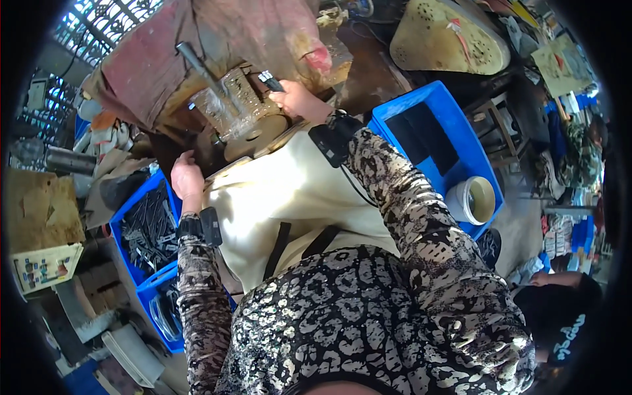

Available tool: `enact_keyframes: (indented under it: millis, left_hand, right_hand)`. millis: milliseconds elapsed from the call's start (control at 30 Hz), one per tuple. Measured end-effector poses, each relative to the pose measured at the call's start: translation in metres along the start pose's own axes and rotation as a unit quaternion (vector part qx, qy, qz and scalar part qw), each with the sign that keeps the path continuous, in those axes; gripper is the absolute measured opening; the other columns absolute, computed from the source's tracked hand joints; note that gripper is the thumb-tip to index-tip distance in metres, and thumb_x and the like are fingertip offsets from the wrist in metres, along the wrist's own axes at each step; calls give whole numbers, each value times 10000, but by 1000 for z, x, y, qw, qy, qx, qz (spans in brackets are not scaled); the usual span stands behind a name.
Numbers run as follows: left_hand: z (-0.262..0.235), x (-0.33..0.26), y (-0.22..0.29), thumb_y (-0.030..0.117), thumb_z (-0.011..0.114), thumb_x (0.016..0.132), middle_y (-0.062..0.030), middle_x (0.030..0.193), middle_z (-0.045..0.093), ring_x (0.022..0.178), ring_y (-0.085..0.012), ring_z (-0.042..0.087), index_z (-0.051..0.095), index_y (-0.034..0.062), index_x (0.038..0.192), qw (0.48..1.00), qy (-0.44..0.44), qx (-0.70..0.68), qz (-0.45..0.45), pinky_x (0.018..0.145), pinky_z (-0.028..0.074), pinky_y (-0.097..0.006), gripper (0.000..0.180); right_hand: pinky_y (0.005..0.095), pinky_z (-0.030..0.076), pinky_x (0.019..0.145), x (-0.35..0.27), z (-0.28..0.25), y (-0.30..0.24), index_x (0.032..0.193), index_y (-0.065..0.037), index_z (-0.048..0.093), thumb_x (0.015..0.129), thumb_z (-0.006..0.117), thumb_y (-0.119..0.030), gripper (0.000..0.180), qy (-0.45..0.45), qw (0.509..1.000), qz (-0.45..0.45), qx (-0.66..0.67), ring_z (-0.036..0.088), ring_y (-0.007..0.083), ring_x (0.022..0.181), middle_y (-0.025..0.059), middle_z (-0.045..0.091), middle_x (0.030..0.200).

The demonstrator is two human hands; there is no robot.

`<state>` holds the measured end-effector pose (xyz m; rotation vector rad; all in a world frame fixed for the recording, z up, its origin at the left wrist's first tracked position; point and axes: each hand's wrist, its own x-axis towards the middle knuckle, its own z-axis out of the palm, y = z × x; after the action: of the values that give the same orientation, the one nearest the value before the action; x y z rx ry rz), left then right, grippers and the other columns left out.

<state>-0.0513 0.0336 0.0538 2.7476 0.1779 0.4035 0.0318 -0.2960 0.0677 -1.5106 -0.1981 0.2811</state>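
Note:
My right hand [299, 102] is closed on a small dark piece with pale marks [269, 80], held above the work spot; its exact kind cannot be made out. Beside it stands a machine block wrapped in clear plastic [230, 102], with a metal rod [197, 66] slanting up from it. In front of the block lies a round brown disc with a centre hole [273, 128]. My left hand [187, 176] rests at the near left of the machine, fingers loosely bent, with nothing visible in it. A cream apron [289, 184] covers my lap.
A blue bin [135, 260] of dark metal parts stands left, with another blue bin [172, 337] nearer. Right, a blue crate [471, 125] holds dark slabs and a white bucket [472, 199]. A stained cloth [217, 39] drapes behind the machine. A person [559, 309] is at far right.

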Motion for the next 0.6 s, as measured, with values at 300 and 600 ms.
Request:
enact_keyframes:
  millis: [300,600]
  left_hand:
    - [-15,16,105,44,479,940,-61,1082,675,935,-180,627,624,29,1177,829,-137,-522,-145,786,499,-324,278]
    - [-23,14,149,153,568,946,-100,1187,613,1067,-167,565,573,13,1204,601,-255,-754,-65,930,424,-308,293]
  right_hand:
    - [196,272,396,-20,39,-51,907,-85,518,935,559,-180,108,-166,976,46,130,347,27,465,-47,446,658]
    - [217,326,417,-35,41,-51,896,-52,568,915,588,-216,167,-258,957,37,127,419,45,489,-28,486,681]
